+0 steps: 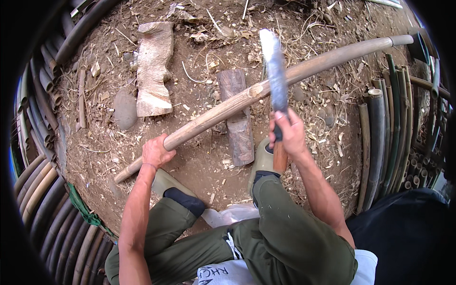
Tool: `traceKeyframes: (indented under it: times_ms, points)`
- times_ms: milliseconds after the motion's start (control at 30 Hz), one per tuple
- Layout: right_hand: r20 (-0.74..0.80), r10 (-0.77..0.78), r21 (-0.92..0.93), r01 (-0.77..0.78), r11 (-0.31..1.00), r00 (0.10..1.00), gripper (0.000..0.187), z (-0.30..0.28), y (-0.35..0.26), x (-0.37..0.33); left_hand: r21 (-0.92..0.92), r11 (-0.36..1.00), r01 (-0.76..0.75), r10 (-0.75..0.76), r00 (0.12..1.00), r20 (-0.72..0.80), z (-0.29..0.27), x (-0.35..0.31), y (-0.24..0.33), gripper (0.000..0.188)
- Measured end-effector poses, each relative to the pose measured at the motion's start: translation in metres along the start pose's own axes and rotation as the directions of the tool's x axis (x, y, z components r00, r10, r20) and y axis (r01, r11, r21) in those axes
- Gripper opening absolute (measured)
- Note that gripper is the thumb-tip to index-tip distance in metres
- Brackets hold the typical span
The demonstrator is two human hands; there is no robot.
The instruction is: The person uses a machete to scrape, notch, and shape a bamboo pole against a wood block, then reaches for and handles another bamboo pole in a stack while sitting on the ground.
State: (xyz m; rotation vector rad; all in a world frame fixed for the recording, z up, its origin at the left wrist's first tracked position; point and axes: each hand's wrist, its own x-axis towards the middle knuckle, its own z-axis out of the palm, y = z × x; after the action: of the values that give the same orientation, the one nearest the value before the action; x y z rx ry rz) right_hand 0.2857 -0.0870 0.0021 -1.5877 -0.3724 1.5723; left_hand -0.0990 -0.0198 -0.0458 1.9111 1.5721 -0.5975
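A long bamboo pole (209,119) runs slantwise from the lower left to the upper right, lying across a short dark log (240,141). Close to its lower-left end my left hand (157,153) is wrapped round it. My right hand (290,134) grips a machete (277,78) by its handle, whose brown wooden butt sticks out below the fist. The blade points away from me, slightly blurred, and overlaps the pole just right of a node. Whether the blade touches the bamboo I cannot tell.
A pale wavy-edged wood slab (154,71) and a grey stone (125,109) lie on the dirt at left, among scattered shavings. Bamboo poles are stacked along the left (61,232) and the right (375,142). My shoes stand either side of the log; a dark cover (401,237) is at lower right.
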Motion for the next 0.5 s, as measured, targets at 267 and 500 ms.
traceKeyframes:
  times_ms: [267,500]
  points:
    - [0.107,0.138,-0.243,-0.108,0.964,0.985,0.018,0.009,-0.005,-0.008,-0.012,1.0,0.008,-0.008,1.0,0.016,-0.003,0.0,0.001,0.045]
    - [0.108,0.068,-0.269,-0.036,0.962,0.992,0.02,0.009,0.006,-0.008,-0.003,1.0,-0.002,0.002,0.999,0.036,-0.005,0.002,0.001,0.043]
